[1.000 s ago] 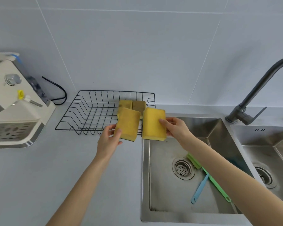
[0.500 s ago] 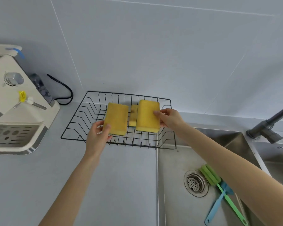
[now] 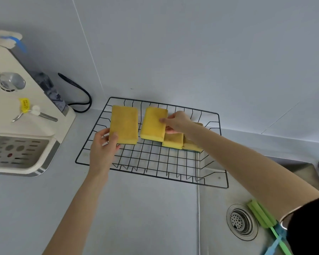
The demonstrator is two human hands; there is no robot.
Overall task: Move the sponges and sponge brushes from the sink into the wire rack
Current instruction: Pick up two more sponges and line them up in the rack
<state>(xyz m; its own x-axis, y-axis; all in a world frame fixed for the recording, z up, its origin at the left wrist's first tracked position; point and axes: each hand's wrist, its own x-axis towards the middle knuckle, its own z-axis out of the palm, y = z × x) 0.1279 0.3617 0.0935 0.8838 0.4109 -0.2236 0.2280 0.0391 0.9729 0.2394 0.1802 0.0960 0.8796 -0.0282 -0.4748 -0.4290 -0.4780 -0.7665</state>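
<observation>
Left hand: closed around the lower left corner of a yellow sponge, with the thumb laid on the front face and the fingers hidden behind.
Left sponge: held upright over the left part of the wire rack; whether its lower edge touches the wires cannot be told.
Right hand: pinched on the right edge of a second yellow sponge, thumb on the front face, fingers curled behind.
Second sponge: held tilted over the middle of the rack, just beside the first, a narrow gap left between them.
Sponges in the rack: two more are seen, one just below the right hand and another partly hidden under the forearm, both resting in the right part of the rack.
Rack: set on the grey counter against the wall, its right end reaching over the sink.
Sink: a green sponge brush and a blue one are left lying beside the drain.
Far left: a cream-coloured appliance is stood on the counter.
</observation>
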